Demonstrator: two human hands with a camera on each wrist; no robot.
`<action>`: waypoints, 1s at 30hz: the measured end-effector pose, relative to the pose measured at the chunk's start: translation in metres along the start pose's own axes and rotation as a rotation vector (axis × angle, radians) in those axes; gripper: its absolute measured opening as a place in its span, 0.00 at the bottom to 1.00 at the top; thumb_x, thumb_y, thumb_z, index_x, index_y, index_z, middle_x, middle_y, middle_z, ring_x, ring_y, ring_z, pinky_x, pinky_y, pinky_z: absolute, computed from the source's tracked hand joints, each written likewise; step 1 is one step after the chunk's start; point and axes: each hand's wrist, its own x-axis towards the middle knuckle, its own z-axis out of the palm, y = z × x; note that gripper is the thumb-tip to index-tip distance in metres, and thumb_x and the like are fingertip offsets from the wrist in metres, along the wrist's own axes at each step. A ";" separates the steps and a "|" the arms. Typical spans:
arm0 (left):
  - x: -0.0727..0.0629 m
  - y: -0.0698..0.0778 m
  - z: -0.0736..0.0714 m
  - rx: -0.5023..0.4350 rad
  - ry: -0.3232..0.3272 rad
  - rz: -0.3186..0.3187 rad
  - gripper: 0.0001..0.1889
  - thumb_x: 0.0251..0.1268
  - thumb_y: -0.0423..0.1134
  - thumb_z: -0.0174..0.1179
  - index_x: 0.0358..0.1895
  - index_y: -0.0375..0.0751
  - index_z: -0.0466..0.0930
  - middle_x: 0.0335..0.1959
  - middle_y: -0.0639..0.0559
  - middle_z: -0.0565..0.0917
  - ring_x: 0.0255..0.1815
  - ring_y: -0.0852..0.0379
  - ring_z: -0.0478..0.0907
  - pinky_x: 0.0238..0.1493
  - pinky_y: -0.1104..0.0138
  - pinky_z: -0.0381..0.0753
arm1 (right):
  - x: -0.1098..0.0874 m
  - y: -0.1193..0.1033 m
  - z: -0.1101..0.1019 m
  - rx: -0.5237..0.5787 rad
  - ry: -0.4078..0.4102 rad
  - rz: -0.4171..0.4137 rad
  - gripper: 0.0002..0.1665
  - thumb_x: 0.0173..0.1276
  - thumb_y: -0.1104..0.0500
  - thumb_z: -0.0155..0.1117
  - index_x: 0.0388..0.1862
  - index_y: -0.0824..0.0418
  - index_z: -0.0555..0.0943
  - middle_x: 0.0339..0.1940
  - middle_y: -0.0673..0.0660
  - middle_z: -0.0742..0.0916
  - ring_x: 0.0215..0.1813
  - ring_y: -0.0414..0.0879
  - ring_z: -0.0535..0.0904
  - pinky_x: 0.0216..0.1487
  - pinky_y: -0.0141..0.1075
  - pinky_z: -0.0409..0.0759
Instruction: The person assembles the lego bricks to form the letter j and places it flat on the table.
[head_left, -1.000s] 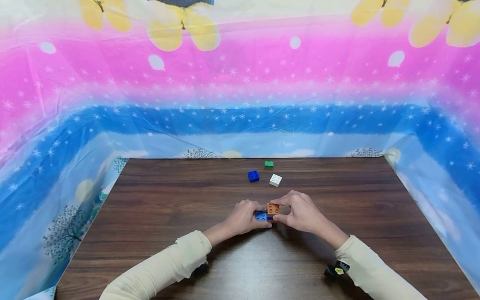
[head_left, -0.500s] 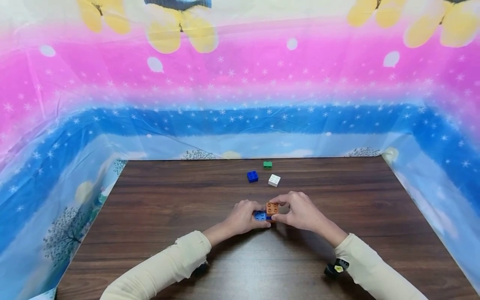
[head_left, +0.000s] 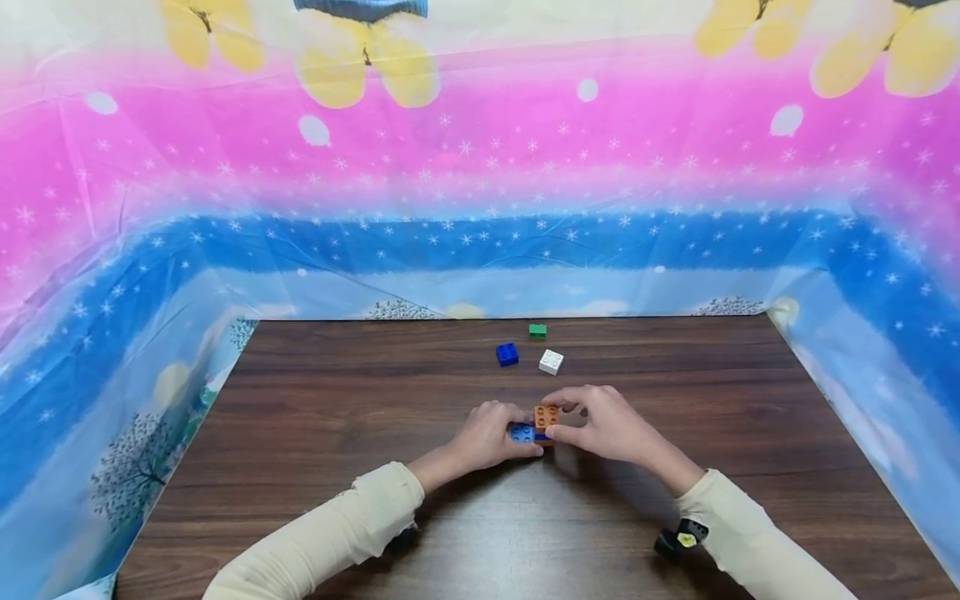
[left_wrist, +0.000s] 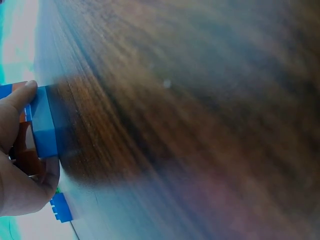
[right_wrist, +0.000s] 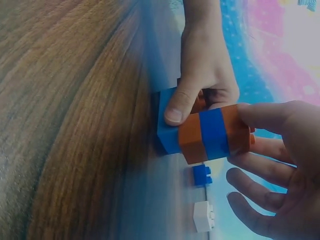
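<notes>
Toy building bricks are joined into a small stack low over the wooden table. At its base is a light blue brick (right_wrist: 167,122). An orange brick (right_wrist: 192,142), a dark blue brick (right_wrist: 215,132) and a top orange brick (head_left: 546,417) rise in a column at its right end. My left hand (head_left: 483,435) grips the base from the left, its thumb (right_wrist: 176,110) pressed against the bricks. From the right, my right hand (head_left: 611,427) pinches the top orange brick between thumb and fingertips, other fingers loosely bent. Another orange brick (left_wrist: 26,155) shows behind the left thumb.
Loose bricks lie behind the hands: a dark blue one (head_left: 507,354), a white one (head_left: 551,362) and a green one (head_left: 537,331) near the table's back edge. A printed cloth (head_left: 480,242) walls the table at the back and sides.
My right wrist and sleeve have shifted slightly outward to the right, with the fingers still at the top orange brick. My left hand and the loose bricks have stayed put.
</notes>
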 end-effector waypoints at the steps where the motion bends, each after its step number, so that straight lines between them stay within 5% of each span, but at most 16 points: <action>1: 0.000 0.000 0.000 0.000 0.001 0.002 0.24 0.58 0.53 0.75 0.51 0.41 0.89 0.35 0.53 0.88 0.26 0.67 0.73 0.27 0.73 0.71 | 0.000 0.000 -0.002 0.010 0.009 -0.002 0.23 0.70 0.48 0.71 0.60 0.55 0.84 0.52 0.51 0.89 0.52 0.49 0.85 0.50 0.47 0.83; 21: 0.000 0.000 -0.001 0.001 -0.006 -0.021 0.27 0.57 0.54 0.75 0.55 0.39 0.88 0.40 0.51 0.90 0.29 0.67 0.75 0.29 0.73 0.71 | 0.032 0.028 -0.010 0.039 0.216 0.097 0.24 0.69 0.51 0.73 0.59 0.60 0.85 0.47 0.60 0.90 0.40 0.46 0.86 0.41 0.43 0.85; 30: 0.000 -0.001 0.000 -0.006 -0.014 -0.032 0.28 0.58 0.54 0.75 0.55 0.39 0.88 0.42 0.50 0.90 0.31 0.66 0.77 0.30 0.73 0.73 | 0.050 0.045 -0.001 0.008 0.259 0.140 0.26 0.67 0.51 0.75 0.59 0.61 0.84 0.51 0.62 0.89 0.45 0.52 0.87 0.45 0.49 0.84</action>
